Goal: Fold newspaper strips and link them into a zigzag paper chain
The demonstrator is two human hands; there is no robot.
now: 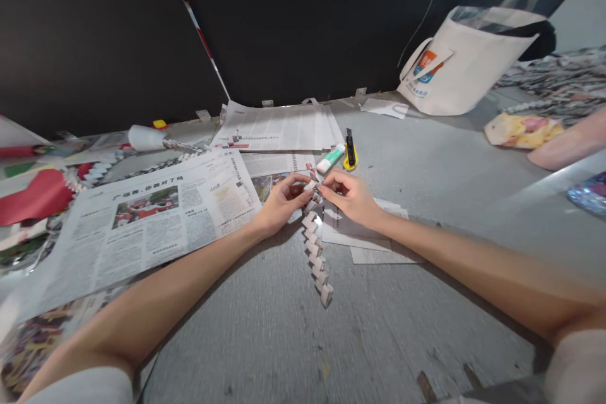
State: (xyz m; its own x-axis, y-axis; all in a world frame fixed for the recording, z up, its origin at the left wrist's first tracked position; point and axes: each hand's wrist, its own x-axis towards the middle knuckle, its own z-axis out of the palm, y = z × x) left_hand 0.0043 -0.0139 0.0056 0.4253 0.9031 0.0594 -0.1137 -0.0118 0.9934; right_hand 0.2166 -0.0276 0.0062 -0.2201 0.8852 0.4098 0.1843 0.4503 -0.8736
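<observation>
A zigzag chain of folded newspaper strips (314, 249) runs from between my hands down over the grey surface. Its upper end is pinched by my left hand (283, 202), thumb and fingers closed on the folded paper. From the other side my right hand (348, 197) grips the same end with thumb and forefinger pressed together. The fingertips of both hands nearly meet there, so the exact fold is hard to see. Just beyond my hands lie a green and white glue stick (331, 159) and a yellow and black utility knife (350, 150).
A newspaper sheet (156, 221) spreads to the left, and a stack of sheets (279, 128) lies ahead. Cut paper pieces (379, 246) rest under my right forearm. A white tote bag (466, 66) leans at the back right, near a dark wall (303, 19). Another person's limb (572, 139) shows at right.
</observation>
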